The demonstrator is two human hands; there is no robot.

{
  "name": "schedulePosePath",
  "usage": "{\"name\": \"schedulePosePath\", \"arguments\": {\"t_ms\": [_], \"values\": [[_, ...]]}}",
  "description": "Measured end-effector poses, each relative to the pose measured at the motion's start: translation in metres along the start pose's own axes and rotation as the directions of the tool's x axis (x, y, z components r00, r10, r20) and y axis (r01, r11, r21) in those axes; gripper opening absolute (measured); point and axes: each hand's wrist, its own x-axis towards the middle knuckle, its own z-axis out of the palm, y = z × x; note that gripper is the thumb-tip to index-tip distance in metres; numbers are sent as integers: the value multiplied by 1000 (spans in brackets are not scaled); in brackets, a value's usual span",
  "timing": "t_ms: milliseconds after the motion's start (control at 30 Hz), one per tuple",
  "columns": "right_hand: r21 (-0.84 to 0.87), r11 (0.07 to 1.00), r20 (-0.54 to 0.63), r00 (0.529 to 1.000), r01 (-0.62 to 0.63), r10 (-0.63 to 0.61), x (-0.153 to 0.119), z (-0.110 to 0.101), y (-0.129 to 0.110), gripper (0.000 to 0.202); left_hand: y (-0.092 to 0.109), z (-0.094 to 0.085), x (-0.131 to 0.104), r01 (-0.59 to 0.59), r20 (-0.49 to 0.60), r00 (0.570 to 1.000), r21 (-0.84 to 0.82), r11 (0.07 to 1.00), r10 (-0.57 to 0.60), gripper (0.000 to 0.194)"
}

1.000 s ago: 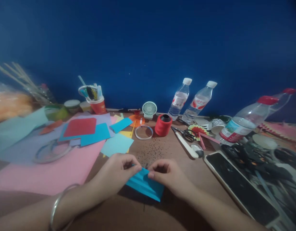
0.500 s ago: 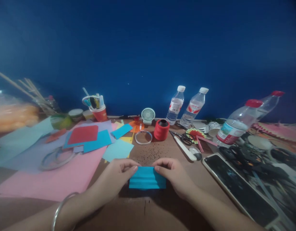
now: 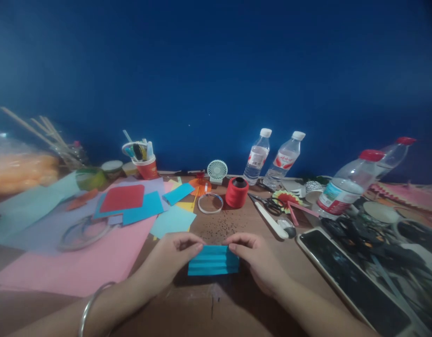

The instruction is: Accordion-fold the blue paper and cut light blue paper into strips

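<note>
A small blue sheet of paper point(image 3: 213, 261) with several crosswise pleats is held low over the brown table point(image 3: 188, 309). My left hand point(image 3: 179, 252) pinches its far left corner between thumb and forefinger. At the far right corner, my right hand point(image 3: 249, 252) grips it the same way. Just beyond the paper, small dark specks point(image 3: 221, 227) lie scattered on the wood. A silver bangle point(image 3: 88, 309) circles my left wrist.
Coloured paper sheets point(image 3: 107, 262) spread over the left side. Behind my hands stand a red thread spool point(image 3: 236, 193), a small fan point(image 3: 217, 171) and water bottles point(image 3: 257, 159). To the right lie a craft knife point(image 3: 271, 220), scissors point(image 3: 272, 204) and a phone point(image 3: 352, 281).
The blue paper's right end has drawn slightly inward, and its pleats show more sharply. Both hands keep their pinch on the far edge. The whole view has shifted a little.
</note>
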Motion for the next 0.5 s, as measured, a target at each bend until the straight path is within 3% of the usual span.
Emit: {"name": "schedulePosePath", "arguments": {"t_ms": [267, 500], "values": [[-23, 1000, 23, 1000, 15, -15, -1, -2, 0, 13, -12, -1, 6, -41, -24, 999, 24, 999, 41, 13], [-52, 998, 112, 993, -18, 24, -1, 0, 1, 17, -7, 1, 4, -46, -27, 999, 47, 998, 48, 11]]}}
